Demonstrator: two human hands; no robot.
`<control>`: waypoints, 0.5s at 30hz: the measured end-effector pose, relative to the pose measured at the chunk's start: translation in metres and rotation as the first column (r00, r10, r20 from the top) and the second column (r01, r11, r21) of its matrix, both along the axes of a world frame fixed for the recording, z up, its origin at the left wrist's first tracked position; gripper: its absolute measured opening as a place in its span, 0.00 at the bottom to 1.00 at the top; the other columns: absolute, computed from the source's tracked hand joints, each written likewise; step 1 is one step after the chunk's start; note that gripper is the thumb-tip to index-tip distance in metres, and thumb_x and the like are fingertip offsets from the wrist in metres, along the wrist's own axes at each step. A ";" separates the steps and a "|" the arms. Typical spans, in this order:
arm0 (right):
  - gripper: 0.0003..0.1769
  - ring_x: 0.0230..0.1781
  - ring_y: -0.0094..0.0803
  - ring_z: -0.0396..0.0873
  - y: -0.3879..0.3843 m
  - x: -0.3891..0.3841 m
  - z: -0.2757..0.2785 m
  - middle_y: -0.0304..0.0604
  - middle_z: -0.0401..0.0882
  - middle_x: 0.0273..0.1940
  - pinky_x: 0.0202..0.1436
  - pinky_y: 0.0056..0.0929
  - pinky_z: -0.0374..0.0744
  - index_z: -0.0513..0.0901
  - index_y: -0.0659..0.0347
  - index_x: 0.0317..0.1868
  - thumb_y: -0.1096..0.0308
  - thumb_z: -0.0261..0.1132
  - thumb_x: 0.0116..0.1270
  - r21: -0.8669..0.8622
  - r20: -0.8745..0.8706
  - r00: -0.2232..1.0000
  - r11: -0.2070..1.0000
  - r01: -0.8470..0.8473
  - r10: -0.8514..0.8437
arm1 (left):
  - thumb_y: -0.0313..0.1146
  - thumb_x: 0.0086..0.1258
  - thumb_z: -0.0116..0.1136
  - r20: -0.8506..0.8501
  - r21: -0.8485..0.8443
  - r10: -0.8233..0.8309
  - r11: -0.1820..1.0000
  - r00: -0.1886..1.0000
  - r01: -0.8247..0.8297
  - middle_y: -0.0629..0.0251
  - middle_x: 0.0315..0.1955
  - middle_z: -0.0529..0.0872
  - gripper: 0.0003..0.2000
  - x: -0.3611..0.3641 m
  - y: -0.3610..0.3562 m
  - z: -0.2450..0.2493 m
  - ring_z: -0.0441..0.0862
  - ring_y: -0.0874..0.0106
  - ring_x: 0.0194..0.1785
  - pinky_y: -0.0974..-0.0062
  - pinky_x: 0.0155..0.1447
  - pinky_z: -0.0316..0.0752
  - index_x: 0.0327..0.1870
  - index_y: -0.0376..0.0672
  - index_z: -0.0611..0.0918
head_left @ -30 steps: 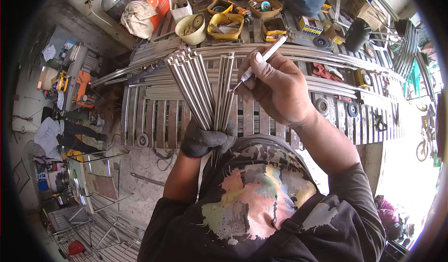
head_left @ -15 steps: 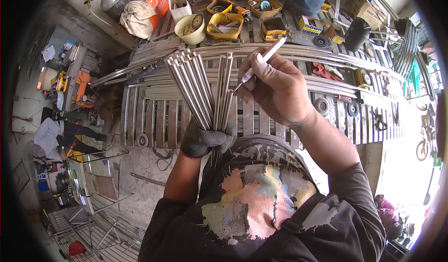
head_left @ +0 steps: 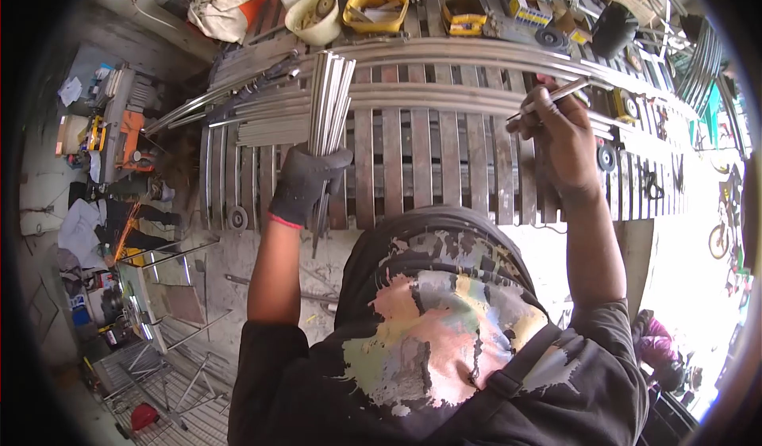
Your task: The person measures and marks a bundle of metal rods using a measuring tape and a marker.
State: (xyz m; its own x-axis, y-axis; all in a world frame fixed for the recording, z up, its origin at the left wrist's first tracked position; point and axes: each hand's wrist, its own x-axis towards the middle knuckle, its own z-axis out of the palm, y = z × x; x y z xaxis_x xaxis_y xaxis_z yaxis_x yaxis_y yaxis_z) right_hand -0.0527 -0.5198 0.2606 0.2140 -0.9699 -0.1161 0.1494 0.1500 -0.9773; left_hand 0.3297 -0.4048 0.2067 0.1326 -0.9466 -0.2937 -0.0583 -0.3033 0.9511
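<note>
1. Half a second ago the two hands were close together, with the pen tip at the ends of the fanned rods. Now they are well apart. The left hand (head_left: 305,182) has carried the rods (head_left: 329,97) to the left, and they are closed into one tight bundle. The right hand (head_left: 562,132) has swung out to the right with the pen (head_left: 557,93).
2. Both hands are over a slatted workbench (head_left: 421,160). Long curved steel tubes (head_left: 444,51) lie across its far part, just beyond the rod tips.
3. Farther off are a cream bowl (head_left: 312,17), yellow trays (head_left: 375,3) and a crumpled cloth (head_left: 216,5). A grinding disc (head_left: 606,158) lies on the bench just right of the right hand. Sparks (head_left: 123,236) fly on the floor at far left, where another person is working.
4. The left hand is gloved and closed around the near end of the rods, which stand up over the bench's left part.
5. The right hand is bare. Its fingers are curled around the pen, which points to the right.
</note>
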 end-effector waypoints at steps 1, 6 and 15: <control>0.11 0.36 0.27 0.81 0.002 -0.008 -0.009 0.37 0.79 0.38 0.48 0.33 0.83 0.82 0.62 0.51 0.62 0.62 0.90 0.014 0.017 1.000 1.000 0.017 -0.018 | 0.38 0.70 0.75 0.019 0.077 -0.017 0.997 1.000 0.016 0.71 0.20 0.82 0.12 0.005 0.000 -0.013 0.76 0.80 0.21 0.73 0.26 0.69 0.37 0.37 0.90; 0.12 0.35 0.25 0.85 0.026 -0.021 -0.026 0.38 0.85 0.39 0.44 0.25 0.82 0.84 0.65 0.54 0.63 0.69 0.86 0.037 -0.141 0.981 0.990 0.138 -0.132 | 0.47 0.63 0.79 0.393 0.316 -0.193 0.946 0.899 0.065 0.63 0.22 0.87 0.22 0.018 0.013 -0.073 0.84 0.72 0.24 0.68 0.33 0.80 0.42 0.32 0.92; 0.16 0.35 0.24 0.84 0.054 -0.031 -0.056 0.38 0.86 0.34 0.44 0.28 0.81 0.86 0.69 0.53 0.60 0.70 0.85 0.058 -0.267 0.960 0.993 0.105 -0.086 | 0.49 0.63 0.70 0.726 0.439 -0.557 0.827 0.403 0.352 0.40 0.42 0.93 0.24 -0.007 -0.005 -0.130 0.90 0.41 0.48 0.49 0.53 0.84 0.52 0.38 0.91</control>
